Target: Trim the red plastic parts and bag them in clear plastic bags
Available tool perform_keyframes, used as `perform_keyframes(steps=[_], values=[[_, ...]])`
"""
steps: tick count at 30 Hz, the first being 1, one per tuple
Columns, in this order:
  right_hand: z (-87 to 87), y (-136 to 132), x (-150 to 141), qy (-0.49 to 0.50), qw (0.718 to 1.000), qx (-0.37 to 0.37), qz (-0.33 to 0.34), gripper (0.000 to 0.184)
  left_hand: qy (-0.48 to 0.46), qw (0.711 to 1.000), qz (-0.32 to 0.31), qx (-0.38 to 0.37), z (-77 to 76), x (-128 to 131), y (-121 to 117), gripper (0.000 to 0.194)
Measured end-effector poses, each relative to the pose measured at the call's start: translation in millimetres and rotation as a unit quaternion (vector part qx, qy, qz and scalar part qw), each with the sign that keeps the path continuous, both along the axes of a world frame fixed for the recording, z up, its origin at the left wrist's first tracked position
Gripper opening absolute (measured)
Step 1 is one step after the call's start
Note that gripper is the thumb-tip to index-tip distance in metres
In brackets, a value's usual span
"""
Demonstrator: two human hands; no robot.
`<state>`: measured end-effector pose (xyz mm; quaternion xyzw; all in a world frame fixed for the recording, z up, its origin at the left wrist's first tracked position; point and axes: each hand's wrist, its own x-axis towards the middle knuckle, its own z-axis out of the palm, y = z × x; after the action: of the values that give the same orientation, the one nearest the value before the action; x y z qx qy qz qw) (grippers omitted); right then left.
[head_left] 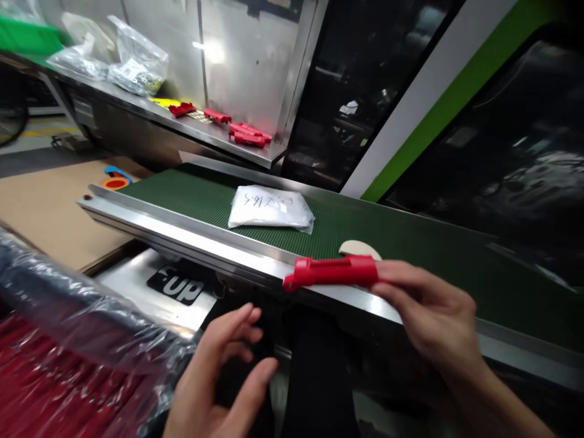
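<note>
My right hand (pixel 429 313) pinches one end of a long red plastic part (pixel 331 272) and holds it level above the steel rail of the green conveyor belt (pixel 401 234). My left hand (pixel 219 371) hovers lower, palm turned inward, fingers apart and holding nothing. It is beside a clear plastic bag (pixel 68 340) filled with several red parts at the lower left. A beige disc (pixel 358 248) lies on the belt just behind the held part.
A white taped packet (pixel 270 208) lies on the belt. Several more red parts (pixel 249 135) and bags of small hardware (pixel 137 64) sit on the steel shelf behind. Cardboard (pixel 41 207) lies at left, and dark machine panels stand at right.
</note>
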<state>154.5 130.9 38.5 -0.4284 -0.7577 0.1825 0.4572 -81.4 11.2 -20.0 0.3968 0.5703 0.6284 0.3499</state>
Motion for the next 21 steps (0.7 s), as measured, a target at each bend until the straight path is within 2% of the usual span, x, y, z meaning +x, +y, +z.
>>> perform_keyframes(steps=[1, 3, 6, 12, 15, 21], values=[[-5.3, -16, -2, 0.018, 0.999, -0.008, 0.038, 0.017, -0.036, 0.999, -0.015, -0.007, 7.2, 7, 2, 0.045], [-16.1, -40, -6, 0.050, 0.993, -0.033, 0.098, 0.026, -0.068, 0.997, -0.035, -0.029, 15.1, 15, 3, 0.038], [-29.6, -55, -10, 0.072, 0.985, -0.086, 0.133, 0.028, -0.050, 0.996, -0.013, -0.070, 13.3, 14, -5, 0.019], [-38.9, -59, -18, 0.042, 0.969, -0.194, 0.148, 0.029, -0.026, 0.989, 0.064, -0.131, 7.4, 3, -21, 0.020], [-40.9, -60, -22, 0.069, 0.949, -0.264, 0.157, 0.028, -0.028, 0.982, 0.082, -0.166, 8.1, 0, -24, 0.026], [-56.6, -58, -32, 0.146, 0.893, -0.394, 0.161, 0.022, 0.021, 0.985, 0.056, -0.164, -0.9, -13, -31, 0.027]])
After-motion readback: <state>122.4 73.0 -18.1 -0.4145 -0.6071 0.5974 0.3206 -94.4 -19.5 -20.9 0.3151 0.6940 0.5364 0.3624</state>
